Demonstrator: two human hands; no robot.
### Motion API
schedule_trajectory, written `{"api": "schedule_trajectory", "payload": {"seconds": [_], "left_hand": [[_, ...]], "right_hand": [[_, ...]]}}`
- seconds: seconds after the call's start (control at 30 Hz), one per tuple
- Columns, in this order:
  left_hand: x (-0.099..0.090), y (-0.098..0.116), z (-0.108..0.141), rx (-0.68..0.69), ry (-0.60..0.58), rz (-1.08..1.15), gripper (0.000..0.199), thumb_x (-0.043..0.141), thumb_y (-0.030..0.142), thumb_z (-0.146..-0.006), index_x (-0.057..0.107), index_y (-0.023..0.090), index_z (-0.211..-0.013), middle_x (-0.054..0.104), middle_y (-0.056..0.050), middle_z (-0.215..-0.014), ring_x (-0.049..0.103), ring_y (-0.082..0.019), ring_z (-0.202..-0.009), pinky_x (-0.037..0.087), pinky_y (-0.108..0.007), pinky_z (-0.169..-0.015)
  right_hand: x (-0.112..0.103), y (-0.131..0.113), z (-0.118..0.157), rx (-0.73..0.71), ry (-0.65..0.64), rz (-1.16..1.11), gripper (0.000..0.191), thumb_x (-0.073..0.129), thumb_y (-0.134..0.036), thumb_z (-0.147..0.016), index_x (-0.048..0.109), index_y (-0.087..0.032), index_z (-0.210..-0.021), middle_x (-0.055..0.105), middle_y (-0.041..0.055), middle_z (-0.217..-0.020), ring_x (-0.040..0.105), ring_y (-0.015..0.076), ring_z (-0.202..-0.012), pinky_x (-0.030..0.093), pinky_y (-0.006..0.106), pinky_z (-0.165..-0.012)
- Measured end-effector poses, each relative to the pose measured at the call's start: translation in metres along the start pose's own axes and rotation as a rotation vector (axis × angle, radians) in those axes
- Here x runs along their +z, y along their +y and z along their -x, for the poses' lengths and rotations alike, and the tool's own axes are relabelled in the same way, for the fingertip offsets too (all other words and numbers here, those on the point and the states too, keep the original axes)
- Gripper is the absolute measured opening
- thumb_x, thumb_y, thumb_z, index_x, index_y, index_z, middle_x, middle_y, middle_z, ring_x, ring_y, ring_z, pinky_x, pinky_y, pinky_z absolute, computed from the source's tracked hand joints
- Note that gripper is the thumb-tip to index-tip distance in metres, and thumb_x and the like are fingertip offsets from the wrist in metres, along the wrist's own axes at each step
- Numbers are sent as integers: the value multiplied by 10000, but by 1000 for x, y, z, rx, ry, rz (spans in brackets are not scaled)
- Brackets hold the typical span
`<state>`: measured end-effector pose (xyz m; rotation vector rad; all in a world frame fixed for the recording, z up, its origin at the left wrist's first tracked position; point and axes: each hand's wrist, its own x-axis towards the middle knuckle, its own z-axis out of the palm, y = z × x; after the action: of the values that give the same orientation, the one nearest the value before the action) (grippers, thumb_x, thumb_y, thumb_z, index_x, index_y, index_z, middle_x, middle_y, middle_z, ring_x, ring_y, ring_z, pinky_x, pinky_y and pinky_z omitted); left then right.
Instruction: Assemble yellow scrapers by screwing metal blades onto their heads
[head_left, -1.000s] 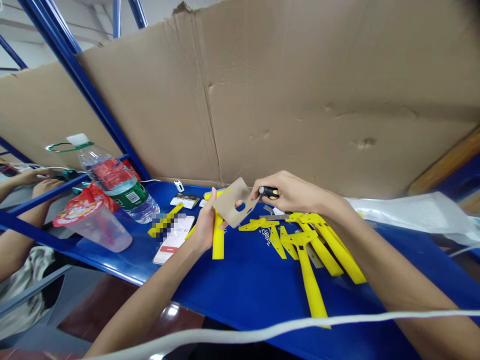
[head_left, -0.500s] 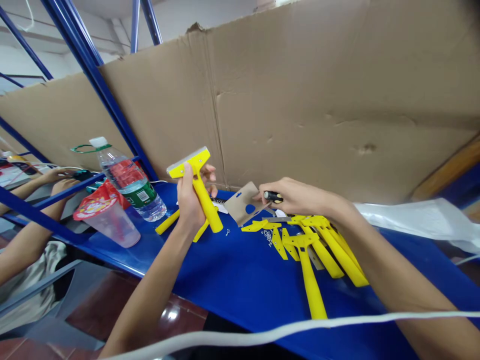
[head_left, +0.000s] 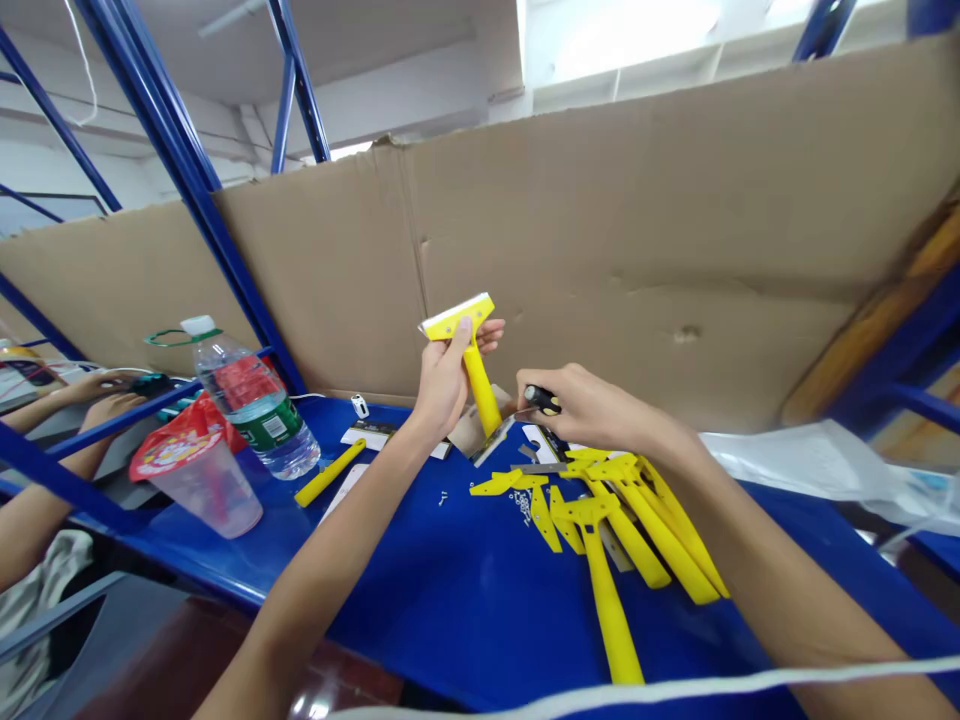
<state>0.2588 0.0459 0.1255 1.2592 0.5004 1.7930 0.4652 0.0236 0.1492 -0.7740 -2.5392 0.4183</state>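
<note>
My left hand (head_left: 442, 385) is closed around a yellow scraper (head_left: 481, 385), its wide head up and its handle slanting down. In my right hand (head_left: 592, 405) are a screwdriver (head_left: 541, 399) with a black handle and a cardboard sleeve (head_left: 466, 432), pinched at its edge. The lower end of the scraper's handle overlaps the sleeve; whether it goes inside, I cannot tell. Below my right hand lie several yellow scraper handles (head_left: 611, 610), loose yellow head plates (head_left: 541, 518), a metal blade (head_left: 538, 468) and small screws (head_left: 523, 505).
On the blue table (head_left: 450, 600), a large water bottle (head_left: 259, 405) and a plastic cup (head_left: 210, 490) stand at the left. Another yellow handle (head_left: 330, 473) lies near them. Cardboard (head_left: 570, 240) walls the back. A white cable (head_left: 637, 690) crosses in front. Another person's arms (head_left: 75, 440) show far left.
My left hand has brought the scraper to the right, its handle end now at the cardboard sleeve. The sleeve has tilted. The camera view has tipped upward.
</note>
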Motion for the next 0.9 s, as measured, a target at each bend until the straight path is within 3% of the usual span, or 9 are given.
{"api": "schedule_trajectory", "payload": {"seconds": [0.17, 0.33, 0.57, 0.73, 0.9], "left_hand": [[-6, -4, -8, -104, -137, -59, 373, 697, 416, -1009, 769, 140, -1248, 839, -164, -1149, 713, -311, -1314, 448, -495, -1217], [-6, -4, -15, -225, -148, -92, 466, 786, 360, -930, 741, 146, -1341, 824, -185, -1208, 719, -334, -1306, 506, -483, -1162], [1, 3, -31, -224, -48, 203, 481, 667, 211, -1019, 623, 111, -1488, 792, -209, -1278, 722, -291, -1301, 515, -438, -1168], [-10, 0, -36, -287, 104, 332, 635, 608, 137, -1032, 469, 296, -1631, 789, -128, -1276, 742, -248, -1246, 546, -430, -1129], [-19, -10, -39, -331, 241, 328, 670, 624, 124, -1021, 480, 417, -1606, 783, -70, -1215, 755, -218, -1165, 561, -457, -1116]], "right_hand": [[-3, 7, -1, 69, 144, 61, 120, 682, -319, -978, 608, -238, -928, 697, -5, -772, 533, 158, -644, 363, 307, -654], [-4, 11, -1, 104, 330, 91, 130, 665, -332, -974, 573, -249, -934, 687, 2, -768, 518, 174, -645, 384, 324, -664], [-3, 11, -2, 160, 217, 83, 113, 680, -334, -969, 604, -249, -962, 701, 5, -792, 502, 164, -620, 384, 325, -646], [4, 10, -6, 146, 237, 84, 133, 690, -337, -966, 592, -248, -956, 681, -12, -754, 470, 147, -587, 378, 322, -646], [6, 12, -6, 111, 300, 104, 143, 690, -355, -968, 591, -252, -965, 706, 4, -779, 523, 164, -628, 400, 330, -664]]}}
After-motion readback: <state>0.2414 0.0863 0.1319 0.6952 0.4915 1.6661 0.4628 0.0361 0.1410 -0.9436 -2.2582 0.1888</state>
